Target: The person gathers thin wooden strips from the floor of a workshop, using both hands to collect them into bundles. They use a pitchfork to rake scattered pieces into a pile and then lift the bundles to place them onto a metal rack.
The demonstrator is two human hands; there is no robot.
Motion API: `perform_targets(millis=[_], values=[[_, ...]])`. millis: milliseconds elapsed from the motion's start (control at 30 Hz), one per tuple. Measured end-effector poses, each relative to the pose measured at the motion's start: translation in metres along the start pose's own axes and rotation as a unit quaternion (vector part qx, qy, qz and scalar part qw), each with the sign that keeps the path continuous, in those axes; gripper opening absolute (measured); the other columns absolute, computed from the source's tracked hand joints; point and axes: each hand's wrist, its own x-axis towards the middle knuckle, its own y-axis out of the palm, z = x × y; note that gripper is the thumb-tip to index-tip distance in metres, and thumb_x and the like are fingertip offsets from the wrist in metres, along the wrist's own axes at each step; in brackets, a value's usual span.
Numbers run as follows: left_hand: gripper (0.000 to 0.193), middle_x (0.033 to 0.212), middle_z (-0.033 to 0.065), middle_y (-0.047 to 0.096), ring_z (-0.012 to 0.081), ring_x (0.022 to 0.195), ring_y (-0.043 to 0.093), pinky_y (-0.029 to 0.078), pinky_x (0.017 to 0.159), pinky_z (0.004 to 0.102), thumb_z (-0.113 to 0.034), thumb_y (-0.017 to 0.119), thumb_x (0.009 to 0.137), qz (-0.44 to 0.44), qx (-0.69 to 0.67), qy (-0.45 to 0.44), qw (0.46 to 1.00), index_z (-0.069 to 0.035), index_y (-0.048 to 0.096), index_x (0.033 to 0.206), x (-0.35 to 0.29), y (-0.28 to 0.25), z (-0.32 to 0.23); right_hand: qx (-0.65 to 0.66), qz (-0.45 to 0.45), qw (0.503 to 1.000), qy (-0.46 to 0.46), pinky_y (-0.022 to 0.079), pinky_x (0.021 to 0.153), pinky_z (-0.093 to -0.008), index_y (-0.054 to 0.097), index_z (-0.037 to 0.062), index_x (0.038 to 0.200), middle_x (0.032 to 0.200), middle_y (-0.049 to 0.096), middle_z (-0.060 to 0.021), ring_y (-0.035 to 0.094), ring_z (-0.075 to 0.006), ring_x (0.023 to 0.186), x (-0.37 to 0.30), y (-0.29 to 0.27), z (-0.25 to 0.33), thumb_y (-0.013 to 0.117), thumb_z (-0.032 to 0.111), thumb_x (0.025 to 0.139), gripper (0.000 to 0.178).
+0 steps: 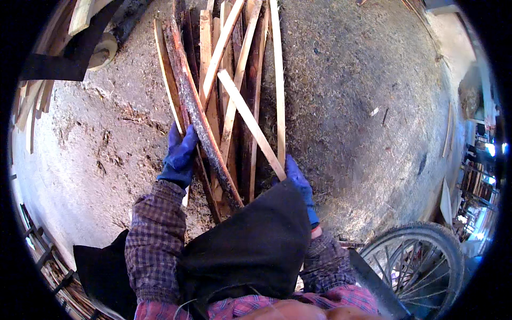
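A: Where are the strips?
B: In the middle, in a loose bundle on the ground, running from near to far. Some cross over others.

A: And the left hand?
B: At the near left side of the bundle, in a blue glove. Its fingers and thumb are against the outer left strip, with the bark strip just to the right. I cannot tell how firmly it is clenched, or whether it grasps anything fully.

A: The right hand?
B: Gloved in blue too, at the near right side, beside the near ends of two pale strips. One is the long strip on the far right of the bundle; the other is the short strip, slanting across the top. The black cloth hides part of this hand, so I cannot tell whether it grasps them.

A: How do the arms lie?
B: One on each side of the cloth, in checked sleeves.

A: Anything round about?
B: A spoked wheel stands near right, well apart from the strips. Some boards are at the far left. The ground is littered with small bits.
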Motion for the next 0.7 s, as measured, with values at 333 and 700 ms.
perform_targets(millis=[333, 700], values=[[0.033, 0.11, 0.0038, 0.057, 0.0132, 0.099, 0.055, 0.046, 0.085, 0.0284, -0.018, 0.049, 0.094, 0.082, -0.039, 0.048, 0.995, -0.007, 0.045, 0.126, -0.007, -0.014, -0.007, 0.08, 0.007, 0.989, 0.124, 0.049, 0.075, -0.0403, 0.051, 0.0019, 0.12, 0.095, 0.062, -0.022, 0.062, -0.0328, 0.086, 0.092, -0.074, 0.044, 0.065, 0.028, 0.079, 0.051], [0.045, 0.125, 0.0099, 0.053, 0.0199, 0.115, 0.049, 0.035, 0.1, 0.0319, -0.025, 0.054, 0.09, 0.14, -0.139, -0.066, 0.978, -0.003, 0.046, 0.128, -0.005, -0.032, -0.04, 0.197, 0.012, 0.971, 0.131, 0.033, 0.102, -0.0363, 0.036, -0.0075, 0.132, 0.133, 0.041, -0.0245, 0.039, -0.0312, 0.125, 0.096, -0.002, 0.115, 0.059, 0.043, 0.085, 0.073]])
